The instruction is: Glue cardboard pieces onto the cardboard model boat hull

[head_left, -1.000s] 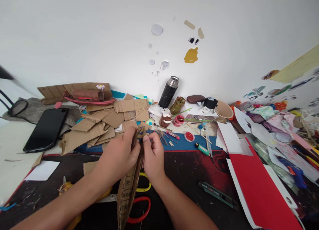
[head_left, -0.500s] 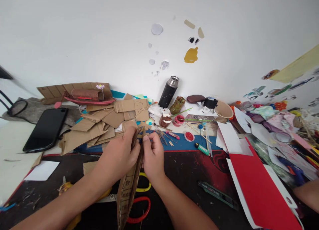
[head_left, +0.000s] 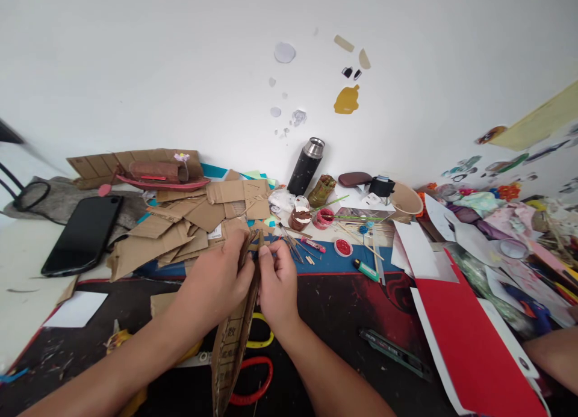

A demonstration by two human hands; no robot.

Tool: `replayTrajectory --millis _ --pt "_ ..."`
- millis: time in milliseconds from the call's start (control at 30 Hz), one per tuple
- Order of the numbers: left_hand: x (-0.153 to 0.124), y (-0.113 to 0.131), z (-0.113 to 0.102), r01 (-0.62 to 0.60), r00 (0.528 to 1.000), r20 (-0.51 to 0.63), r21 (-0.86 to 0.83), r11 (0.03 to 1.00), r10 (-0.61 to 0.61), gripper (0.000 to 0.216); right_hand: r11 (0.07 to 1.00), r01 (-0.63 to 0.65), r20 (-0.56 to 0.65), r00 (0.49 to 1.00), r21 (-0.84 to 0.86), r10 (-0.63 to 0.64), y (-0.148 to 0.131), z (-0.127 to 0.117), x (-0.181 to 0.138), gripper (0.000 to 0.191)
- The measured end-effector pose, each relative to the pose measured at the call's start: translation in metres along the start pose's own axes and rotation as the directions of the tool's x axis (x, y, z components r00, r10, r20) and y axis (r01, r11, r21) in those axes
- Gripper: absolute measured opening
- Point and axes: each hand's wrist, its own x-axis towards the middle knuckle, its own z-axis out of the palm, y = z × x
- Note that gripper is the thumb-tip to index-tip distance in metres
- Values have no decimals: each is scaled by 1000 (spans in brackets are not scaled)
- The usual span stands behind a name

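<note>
A long folded cardboard piece [head_left: 229, 345] with printed characters stands upright between my hands, its far end pinched at the top. My left hand [head_left: 219, 271] closes around its left side. From the right, my right hand [head_left: 277, 281] pinches the same end, thumb on top and fingers curled behind. Exactly where the fingertips press is partly hidden. Under the cardboard lie scissors with a red handle loop [head_left: 259, 381] and a yellow handle loop [head_left: 262, 331].
Cardboard scraps [head_left: 167, 224] and a model boat [head_left: 162, 179] are at the back left, near a phone [head_left: 83, 233]. A thermos [head_left: 307, 164] and paint pots [head_left: 323, 218] stand behind. Rightward lie a utility knife [head_left: 395, 352], red paper [head_left: 474, 345] and another person's arm [head_left: 555, 354].
My hands and the cardboard stay almost exactly where they were. At the right edge, the other person's arm has come slightly further into view.
</note>
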Motion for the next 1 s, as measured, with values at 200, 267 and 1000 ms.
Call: replayTrajectory --millis 200,267,1000 --pt "-1 -1 0 -9 1000 -16 9 1000 9 26 1000 1 -5 1000 -13 -1 -1 0 0 32" --pt "-1 -1 0 -12 1000 -16 4 1000 12 27 1000 -1 -4 1000 -14 1 -1 -1 0 33" --pt "-1 2 -1 1 1000 8 28 1000 -1 27 1000 -4 2 1000 -17 4 -1 0 -1 34"
